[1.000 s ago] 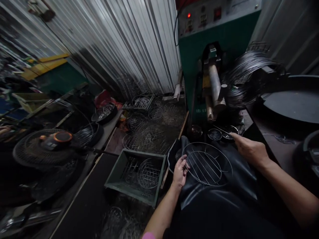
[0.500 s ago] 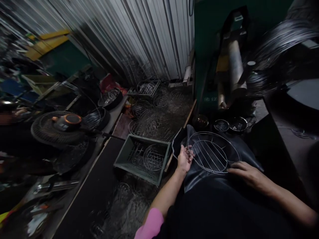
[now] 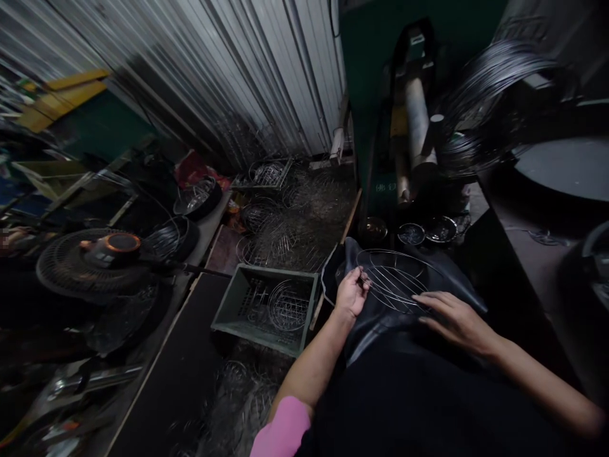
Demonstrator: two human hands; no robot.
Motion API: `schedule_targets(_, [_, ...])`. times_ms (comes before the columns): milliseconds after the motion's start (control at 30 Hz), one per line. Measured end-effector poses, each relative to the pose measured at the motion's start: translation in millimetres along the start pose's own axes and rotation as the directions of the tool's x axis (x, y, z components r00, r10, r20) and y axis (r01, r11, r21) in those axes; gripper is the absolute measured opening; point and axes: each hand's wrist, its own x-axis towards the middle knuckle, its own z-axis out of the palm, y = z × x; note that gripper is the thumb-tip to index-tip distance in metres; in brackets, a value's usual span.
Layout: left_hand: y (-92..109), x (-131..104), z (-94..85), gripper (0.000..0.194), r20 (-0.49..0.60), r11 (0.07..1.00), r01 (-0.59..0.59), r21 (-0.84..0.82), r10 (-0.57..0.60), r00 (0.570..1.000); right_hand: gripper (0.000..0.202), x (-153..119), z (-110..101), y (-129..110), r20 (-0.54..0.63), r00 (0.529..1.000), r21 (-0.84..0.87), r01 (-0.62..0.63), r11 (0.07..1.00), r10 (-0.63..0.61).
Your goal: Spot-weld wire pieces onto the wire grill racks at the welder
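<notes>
A round wire rack [image 3: 392, 282] with straight bars across it lies tilted over dark, shiny cloth on the person's lap. My left hand [image 3: 352, 291] pinches the left edge of its rim, fingers curled. At the rack's right edge is my right hand [image 3: 451, 315], its fingers stretched out and apart, fingertips close to or touching the wires. The rack's lower rim blurs into the dark cloth. Left of my left hand, a green plastic crate [image 3: 266, 306] holds several round wire racks.
Wire pieces [image 3: 295, 235] are heaped beyond the crate. A fan [image 3: 90, 260] stands at the left, near a person's hand [image 3: 16, 238]. Small bowls [image 3: 412, 234] sit ahead of the rack. Wire coils [image 3: 499, 82] and a green machine [image 3: 361, 120] are at the upper right.
The rack has tilted and looks narrower. My right hand has opened its fingers and shifted slightly up and left. The whole view has turned a little, moving most surroundings left.
</notes>
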Motion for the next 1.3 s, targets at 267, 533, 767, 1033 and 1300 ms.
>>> schedule_targets(267, [-9.0, -9.2, 19.8, 0.013, 0.058, 0.996, -0.042, -0.073, 0.046, 0.997, 0.03, 23.5, 1.0, -23.3, -0.24, 0.954, -0.026, -0.19, 0.981, 0.179])
schedule_targets(533, [-15.6, -20.3, -3.9, 0.046, 0.234, 0.502, -0.618, 0.604, 0.63, 0.74, 0.023, 15.8, -4.7, -10.3, -0.39, 0.921, -0.013, -0.011, 1.0, 0.005])
schedule_targets(767, [12.4, -14.7, 4.4, 0.051, 0.89, -0.192, -0.889, 0.417, 0.285, 0.356, 0.02, 14.3, -18.5, 4.2, -0.389, 0.92, 0.109, 0.001, 0.994, 0.042])
schedule_targets(1033, [5.3, 2.4, 27.9, 0.056, 0.92, -0.196, -0.924, 0.329, 0.288, 0.267, 0.024, 18.5, -45.3, 21.2, -0.4, 0.863, 0.374, -0.154, 0.915, 0.309])
schedule_targets(1300, [10.0, 11.0, 35.7, 0.053, 0.931, -0.354, -0.913, 0.205, 0.36, 0.069, 0.021, 28.3, -46.1, 26.6, -0.485, 0.844, 0.313, -0.077, 0.947, 0.229])
